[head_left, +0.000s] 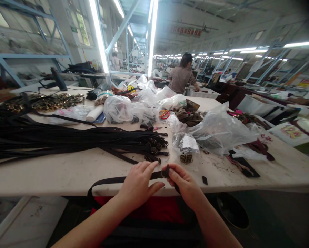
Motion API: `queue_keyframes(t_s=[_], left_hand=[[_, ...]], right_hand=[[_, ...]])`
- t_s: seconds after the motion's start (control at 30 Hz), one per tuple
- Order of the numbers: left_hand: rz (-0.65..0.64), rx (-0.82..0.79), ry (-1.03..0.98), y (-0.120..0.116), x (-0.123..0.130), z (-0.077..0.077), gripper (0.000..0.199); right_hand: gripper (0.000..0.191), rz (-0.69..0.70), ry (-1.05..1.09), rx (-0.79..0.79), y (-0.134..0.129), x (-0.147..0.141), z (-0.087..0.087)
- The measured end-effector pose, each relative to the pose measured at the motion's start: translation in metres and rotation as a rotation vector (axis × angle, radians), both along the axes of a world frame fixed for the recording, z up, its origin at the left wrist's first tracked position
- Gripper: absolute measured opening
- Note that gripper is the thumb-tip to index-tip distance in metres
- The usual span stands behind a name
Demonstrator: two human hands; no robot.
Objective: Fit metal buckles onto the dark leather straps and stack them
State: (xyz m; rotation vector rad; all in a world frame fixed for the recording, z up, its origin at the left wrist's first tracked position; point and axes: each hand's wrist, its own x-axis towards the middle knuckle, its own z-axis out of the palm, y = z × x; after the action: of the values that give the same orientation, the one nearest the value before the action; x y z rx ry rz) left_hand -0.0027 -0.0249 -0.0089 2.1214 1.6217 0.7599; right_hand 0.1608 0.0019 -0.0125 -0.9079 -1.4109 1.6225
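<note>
Right hand (183, 181) pinches the strap (107, 180) by its buckle (163, 173), while the left hand (137, 183), loosely spread over it, likely steadies it.

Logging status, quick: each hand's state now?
Left hand: laid over long flat black strap; grip unclear.
Right hand: closed, pinching strap near small metal buckle.

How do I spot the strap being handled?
On the pale table, a black strap bundle lies at the left. Nearer, one dark strap curls over the front edge. Unlike the bundled straps, its buckle end is in the right hand.
</note>
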Motion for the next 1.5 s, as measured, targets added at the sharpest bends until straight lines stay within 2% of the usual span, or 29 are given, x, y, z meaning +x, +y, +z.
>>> queue_keyframes(t_s=[0.03,0.07,0.13,0.2,0.23,0.3,0.4,0.43,0.5,0.57,0.63,0.73,0.8,0.93,1.07,1.2,1.3,1.4,1.5], left_hand=[[0.007,-0.039,-0.112,-0.002,-0.003,0.006,0.031],[0.005,-0.143,-0.255,-0.003,-0.005,0.010,0.028],[-0.022,-0.466,-0.607,-0.004,-0.005,0.012,0.025],[-0.038,-0.733,-0.955,-0.004,0.000,0.005,0.027],[-0.020,-0.807,-1.077,-0.003,0.003,-0.002,0.028],[0.064,-0.858,-1.179,-0.001,0.013,-0.018,0.027],[0.216,-0.853,-1.147,0.001,0.026,-0.039,0.022],[0.240,-0.843,-1.143,0.001,0.029,-0.042,0.021],[0.245,-0.827,-1.158,-0.001,0.034,-0.044,0.019],[0.232,-0.795,-1.177,-0.003,0.035,-0.041,0.020],[0.213,-0.768,-1.193,-0.006,0.035,-0.038,0.020],[0.216,-0.753,-1.211,-0.007,0.036,-0.037,0.019],[0.246,-0.759,-1.219,-0.007,0.036,-0.037,0.019],[0.280,-0.760,-1.199,-0.006,0.036,-0.039,0.019],[0.249,-0.723,-1.242,-0.007,0.035,-0.042,0.021],[0.256,-0.694,-1.204,-0.010,0.033,-0.044,0.023],[0.220,-0.669,-1.166,-0.013,0.031,-0.042,0.022],[0.173,-0.662,-1.229,-0.014,0.030,-0.041,0.019],[0.179,-0.670,-1.289,-0.013,0.032,-0.043,0.019]], right_hand=[[0.025,0.002,-0.008,0.034,0.001,0.002,-0.001],[0.022,0.012,-0.016,0.076,0.001,0.003,-0.002],[0.021,0.024,-0.035,0.164,0.000,0.001,-0.004],[0.021,-0.019,-0.034,0.237,-0.006,-0.004,-0.004],[0.021,-0.056,-0.017,0.266,-0.010,-0.006,-0.002],[0.020,-0.109,0.077,0.312,-0.020,-0.003,0.009],[0.021,-0.192,0.210,0.387,-0.031,0.013,0.038],[0.018,-0.217,0.142,0.431,-0.031,0.019,0.047],[0.012,-0.236,-0.184,0.546,-0.028,0.027,0.054],[0.016,-0.192,-0.594,0.662,-0.022,0.028,0.047],[0.020,-0.155,-0.914,0.766,-0.017,0.023,0.029],[0.021,-0.159,-1.202,0.919,-0.016,0.014,0.003],[0.020,-0.160,-1.284,1.027,-0.019,0.011,-0.005],[0.021,-0.178,-1.310,1.213,-0.023,0.009,-0.002],[0.021,-0.146,-1.274,1.286,-0.021,0.009,-0.002],[0.023,-0.105,-1.255,1.242,-0.019,0.011,-0.014],[0.023,-0.172,-1.228,1.185,-0.017,0.011,-0.020],[0.023,-0.209,-1.105,1.098,-0.015,0.011,-0.020],[0.025,-0.287,-1.073,1.090,-0.015,0.011,-0.020]])
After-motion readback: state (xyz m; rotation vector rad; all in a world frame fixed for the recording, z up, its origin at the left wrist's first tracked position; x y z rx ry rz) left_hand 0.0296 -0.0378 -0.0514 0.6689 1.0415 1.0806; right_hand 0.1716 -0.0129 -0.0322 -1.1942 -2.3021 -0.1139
